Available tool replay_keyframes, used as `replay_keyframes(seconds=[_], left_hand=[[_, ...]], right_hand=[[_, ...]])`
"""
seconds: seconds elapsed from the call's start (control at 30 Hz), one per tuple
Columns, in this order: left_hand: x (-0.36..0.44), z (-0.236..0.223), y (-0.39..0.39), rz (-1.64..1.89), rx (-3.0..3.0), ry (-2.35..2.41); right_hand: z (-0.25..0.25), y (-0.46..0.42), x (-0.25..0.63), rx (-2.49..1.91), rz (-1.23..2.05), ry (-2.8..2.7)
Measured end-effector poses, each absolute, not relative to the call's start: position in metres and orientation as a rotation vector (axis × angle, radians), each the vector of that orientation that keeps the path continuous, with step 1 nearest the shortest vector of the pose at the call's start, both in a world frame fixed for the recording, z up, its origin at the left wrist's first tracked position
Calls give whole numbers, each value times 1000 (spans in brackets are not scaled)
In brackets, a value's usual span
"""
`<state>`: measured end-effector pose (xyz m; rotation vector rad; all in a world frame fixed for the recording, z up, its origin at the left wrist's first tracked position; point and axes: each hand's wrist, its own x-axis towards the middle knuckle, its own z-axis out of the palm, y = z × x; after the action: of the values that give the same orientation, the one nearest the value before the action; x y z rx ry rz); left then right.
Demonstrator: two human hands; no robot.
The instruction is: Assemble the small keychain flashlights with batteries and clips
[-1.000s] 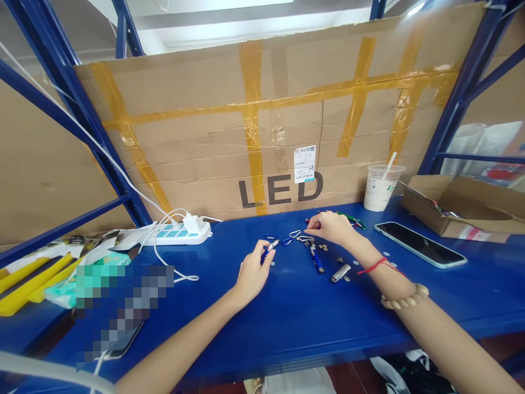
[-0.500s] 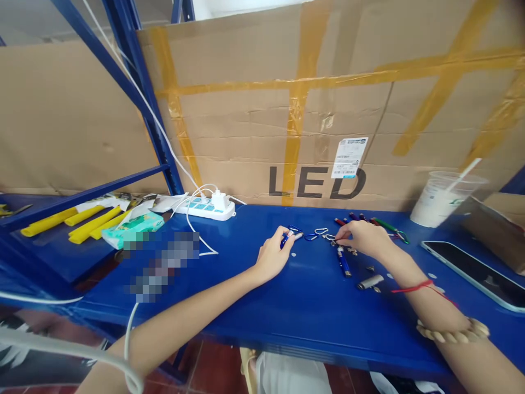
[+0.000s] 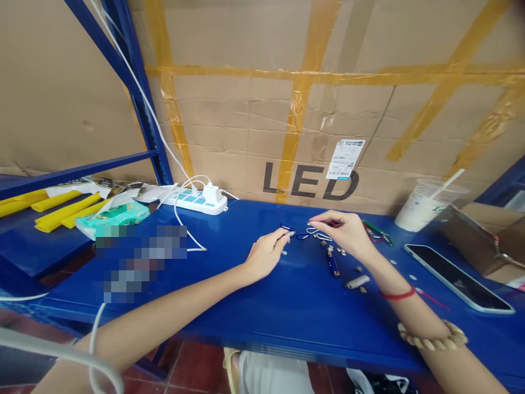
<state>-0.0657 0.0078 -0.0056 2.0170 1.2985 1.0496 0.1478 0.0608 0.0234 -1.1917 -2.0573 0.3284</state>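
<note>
My left hand (image 3: 268, 253) is closed around a small blue keychain penlight; only its silver end (image 3: 291, 233) shows past the fingertips. A blue carabiner clip (image 3: 287, 226) lies just beyond those fingers. My right hand (image 3: 346, 235) pinches a tiny part at its fingertips, too small to make out, above a silver carabiner clip (image 3: 323, 237). Another blue clip (image 3: 302, 236) rests between the hands. Below my right hand lie a blue penlight tube (image 3: 333, 264), a silver cylinder (image 3: 357, 282) and several small metal bits (image 3: 342, 251). Further coloured pieces are partly hidden behind the right hand.
A power strip (image 3: 197, 201) with white cables stands at the back left of the blue table (image 3: 287, 306). Yellow tubes (image 3: 68, 210) and a green packet (image 3: 115, 219) lie left. On the right are a phone (image 3: 459, 279), a drink cup (image 3: 426, 205) and an opened carton (image 3: 488, 241).
My right hand has moved left from the small parts toward my left hand, fingertips still pinched. The left hand keeps its hold on the penlight, whose blue body is now mostly covered.
</note>
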Motion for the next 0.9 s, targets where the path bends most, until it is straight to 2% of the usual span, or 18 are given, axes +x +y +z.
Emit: replay_keyframes(seconds=[0.1,0.23,0.9], left_hand=[[-65,-8,8,1039,2067,1212],[-65,-8,7,1050,2132,1154],[-69,-16,10,868,2355,1118]], right_hand=[[25,50,131,-1023,552,-2028],[24,41,119,-958,670,-2058],[7,45,128,-1056,753,-2219]])
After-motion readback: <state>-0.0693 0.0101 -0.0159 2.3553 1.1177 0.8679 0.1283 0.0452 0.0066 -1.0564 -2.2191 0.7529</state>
